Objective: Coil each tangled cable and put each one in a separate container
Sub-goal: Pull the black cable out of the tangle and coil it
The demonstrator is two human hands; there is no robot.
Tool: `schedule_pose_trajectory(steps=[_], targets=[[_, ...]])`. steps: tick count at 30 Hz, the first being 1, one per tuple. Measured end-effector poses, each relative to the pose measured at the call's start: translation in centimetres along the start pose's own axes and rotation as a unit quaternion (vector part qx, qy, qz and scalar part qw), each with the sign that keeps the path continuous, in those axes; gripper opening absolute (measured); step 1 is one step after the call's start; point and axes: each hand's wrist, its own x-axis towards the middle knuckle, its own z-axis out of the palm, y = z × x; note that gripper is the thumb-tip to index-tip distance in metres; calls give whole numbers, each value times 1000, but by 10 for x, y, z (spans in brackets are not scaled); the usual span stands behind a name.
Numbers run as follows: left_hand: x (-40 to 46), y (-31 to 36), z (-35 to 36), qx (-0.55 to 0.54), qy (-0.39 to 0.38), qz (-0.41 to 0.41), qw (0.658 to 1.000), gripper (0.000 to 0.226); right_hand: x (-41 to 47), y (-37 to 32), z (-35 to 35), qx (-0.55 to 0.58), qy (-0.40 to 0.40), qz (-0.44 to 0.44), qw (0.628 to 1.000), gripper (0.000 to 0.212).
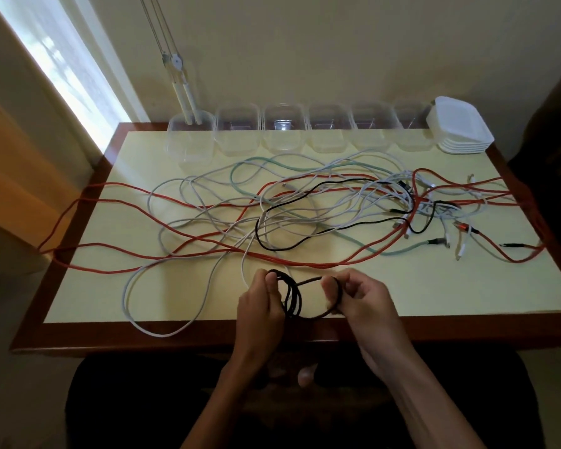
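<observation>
**Black cable coiled between both hands at the near table edge**

My left hand point(261, 301) grips the left side of a coil point(292, 296) of black cable, fingers curled round its several stacked loops; my right hand point(361, 296) pinches the coil's right side, thumb and fingers closed on a wider outer loop; the coil hangs between the two hands, just above the near edge of the table point(434, 286). Beyond the hands lies the tangle: red cables point(188, 228) run the width of the table and droop over its left and right edges; white cables point(208, 202) loop through the middle, one long loop point(162, 332) reaching over the near rim; a teal cable point(363, 246) crosses from the far centre to the right; a second black cable point(272, 246) curls in the middle; plug ends point(460, 251) gather at the right. Along the far edge stands a row of six clear containers point(237, 131), side by side; a stack of white lids point(460, 131) sits at the row's right end. Two blind cords point(185, 95) hang from above into the leftmost container point(190, 140).
</observation>
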Motion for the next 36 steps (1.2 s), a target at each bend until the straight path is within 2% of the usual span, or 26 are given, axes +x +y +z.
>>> schedule_pose_trajectory(steps=[1,3,5,6,8,10,12,13,14,16,18,19,21,24,26,28,31,33,36], targets=[[0,-1,0,25,4,15,1000,45,-3,-2,1,72,-64,31,995,20],[0,-3,1,80,16,37,996,38,-7,-8,2,229,-142,116,956,24],[2,-5,-1,113,28,47,992,31,-8,-13,-1,311,-146,160,925,35],[4,-5,-2,124,33,54,990,28,-7,-13,-5,318,-139,164,923,40],[7,-2,-7,150,39,74,985,24,-4,-14,-14,262,-115,136,949,38],[9,6,-10,140,24,79,987,27,2,-12,-22,151,-69,60,984,27],[9,20,-13,33,-36,19,999,33,8,-7,-26,19,-13,-42,999,17],[7,29,-16,-63,-69,-38,995,33,11,-3,-25,-47,9,-95,994,13],[6,38,-17,-163,-90,-102,977,33,13,1,-23,-103,24,-145,984,11],[3,53,-19,-307,-109,-196,925,32,15,11,-14,-173,38,-213,961,11],[1,62,-16,-353,-121,-216,902,32,13,19,-5,-204,36,-253,945,12],[0,65,-13,-345,-121,-214,906,32,12,22,0,-218,31,-275,936,19],[-1,65,-5,-275,-96,-184,939,35,11,28,7,-237,35,-309,921,19],[0,58,4,-136,-41,-85,986,34,4,27,14,-196,35,-268,943,27],[1,55,8,-93,-21,-55,994,33,-2,18,18,-135,10,-199,971,29],[1,50,11,-76,-13,-41,996,33,-9,5,19,-22,-10,-111,994,28],[3,42,13,-42,-8,-36,998,33,-13,-7,17,132,-40,26,990,30],[4,36,14,-31,-18,-26,999,33,-14,-7,17,100,-47,29,993,36],[1,31,16,-14,-26,-15,999,31,-14,-4,19,-22,-10,-6,1000,25]])
